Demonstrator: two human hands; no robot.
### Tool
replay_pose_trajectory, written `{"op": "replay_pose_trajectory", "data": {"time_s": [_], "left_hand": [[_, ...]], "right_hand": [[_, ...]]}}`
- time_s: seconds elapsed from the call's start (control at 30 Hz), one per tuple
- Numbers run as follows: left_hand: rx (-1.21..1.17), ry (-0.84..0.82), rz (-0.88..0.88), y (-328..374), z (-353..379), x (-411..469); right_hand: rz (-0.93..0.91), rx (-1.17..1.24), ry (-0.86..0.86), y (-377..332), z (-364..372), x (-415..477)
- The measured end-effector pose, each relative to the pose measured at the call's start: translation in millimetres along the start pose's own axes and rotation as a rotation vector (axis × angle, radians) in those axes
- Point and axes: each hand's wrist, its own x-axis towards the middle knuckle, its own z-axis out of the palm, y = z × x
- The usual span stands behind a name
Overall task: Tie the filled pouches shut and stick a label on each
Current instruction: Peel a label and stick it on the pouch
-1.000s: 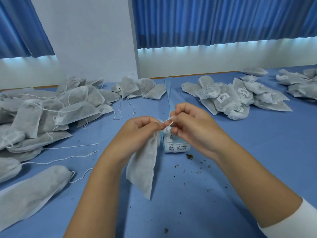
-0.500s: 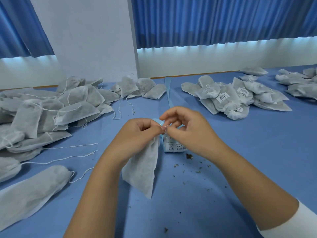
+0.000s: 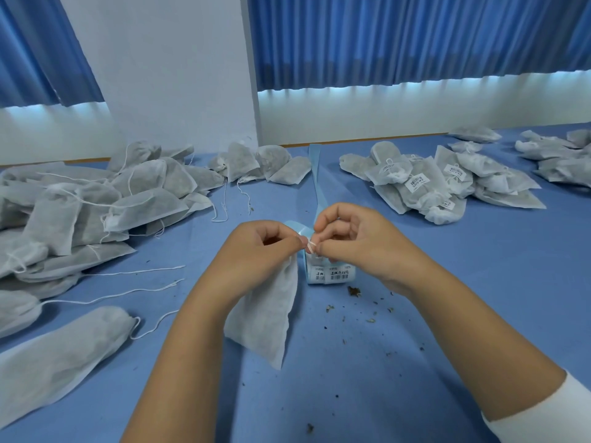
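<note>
Drawstring [image 3: 311, 247] of thin white cord, pinched by my right hand [image 3: 358, 244]; my left hand [image 3: 256, 254] clutches the grey non-woven pouch [image 3: 265, 314], hanging over the blue table [image 3: 447, 314] (pale-blue label roll [image 3: 329, 274] just behind).

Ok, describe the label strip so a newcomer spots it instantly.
On the blue table, look centre, just beyond the left hand and right hand. The label strip lies there, white barcode stickers at its near end. It is the only pale blue ribbon among grey pouches.
</note>
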Motion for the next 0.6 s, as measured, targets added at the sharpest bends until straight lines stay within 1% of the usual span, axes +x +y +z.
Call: {"op": "replay_pose_trajectory", "data": {"time_s": [0.13, 0.33, 0.6], "left_hand": [[-0.057, -0.059, -0.021, 1.0, -2.4, -0.8], [-0.1, -0.15, -0.053, -1.2, -4.8, -0.6], [-0.22, -0.186, -0.083, -1.9, -7.0, 1.2]], "right_hand": [[-0.012, 0.087, -0.008, -1.4, 1.5, -0.5], [-0.071, 0.033, -0.034, -0.3, 3.8, -2.4], [-0.129, 0.145, 0.006, 1.9, 6.0, -0.1]]}}
